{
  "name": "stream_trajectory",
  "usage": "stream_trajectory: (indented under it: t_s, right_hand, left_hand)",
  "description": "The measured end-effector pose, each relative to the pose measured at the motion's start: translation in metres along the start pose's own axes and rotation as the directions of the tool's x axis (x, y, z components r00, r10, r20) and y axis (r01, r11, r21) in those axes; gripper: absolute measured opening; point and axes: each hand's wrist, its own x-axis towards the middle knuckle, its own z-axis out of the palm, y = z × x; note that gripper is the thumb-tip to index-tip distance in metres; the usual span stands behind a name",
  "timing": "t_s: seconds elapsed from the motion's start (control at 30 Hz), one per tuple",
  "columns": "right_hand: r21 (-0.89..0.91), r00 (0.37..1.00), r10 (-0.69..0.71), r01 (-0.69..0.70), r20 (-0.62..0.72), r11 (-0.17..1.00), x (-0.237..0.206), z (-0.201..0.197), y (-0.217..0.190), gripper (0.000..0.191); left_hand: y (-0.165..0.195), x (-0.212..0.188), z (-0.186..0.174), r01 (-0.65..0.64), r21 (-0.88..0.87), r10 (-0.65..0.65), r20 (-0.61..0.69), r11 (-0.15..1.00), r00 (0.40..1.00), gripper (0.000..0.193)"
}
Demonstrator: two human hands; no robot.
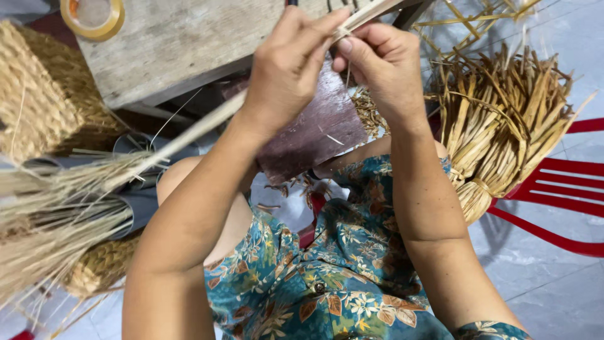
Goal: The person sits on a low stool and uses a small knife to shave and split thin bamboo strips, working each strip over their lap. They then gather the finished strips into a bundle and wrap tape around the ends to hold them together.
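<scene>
Left hand (286,66) raised near the top of the view, fingers (314,28) pressed together and pinching a pale flat straw strip (368,12) that slants up and right past the frame edge. Right hand (384,66) just beside it, touching it at the knuckles, thumb and forefinger pinching the same strip at its lower end, other fingers curled under. Long pale stalk (182,135) running from below the left wrist down and left into a loose sheaf of dry straw (56,208) at the left edge.

Behind both hands, a worn grey wooden tabletop (182,44), with a roll of yellowish tape (93,17) at its upper left corner. Below the hands, a dark reddish board (314,135) leaning against the tabletop. Woven straw basket (34,94) at far left, a second woven piece (100,264) low under the sheaf. To the right, a tied bundle of broad dried leaves (503,126), fanned upward, resting on a red plastic chair (560,182). Grey tiled floor (553,283) underneath. Lap covered in blue-green cloth with a floral print (327,264).
</scene>
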Motion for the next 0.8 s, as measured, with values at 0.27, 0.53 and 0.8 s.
stream_trajectory:
  t_s: [0.27,0.53,0.8]
  right_hand:
    - [-0.51,0.966,-0.245,0.25,0.078,0.823,0.002,0.011,0.007,0.015]
    - [-0.241,0.975,-0.147,0.185,0.169,0.953,0.004,-0.008,0.008,0.015]
    - [-0.395,0.921,-0.369,0.388,0.126,0.833,0.007,0.009,0.011,0.013]
  left_hand:
    - [-0.005,0.018,-0.002,0.281,-0.184,-0.24,0.217,0.942,0.946,0.022]
    - [0.014,0.024,-0.016,0.411,-0.341,-0.324,0.285,0.845,0.902,0.009]
    - [0.014,0.026,-0.026,0.336,-0.051,-0.321,0.19,0.941,0.928,0.012]
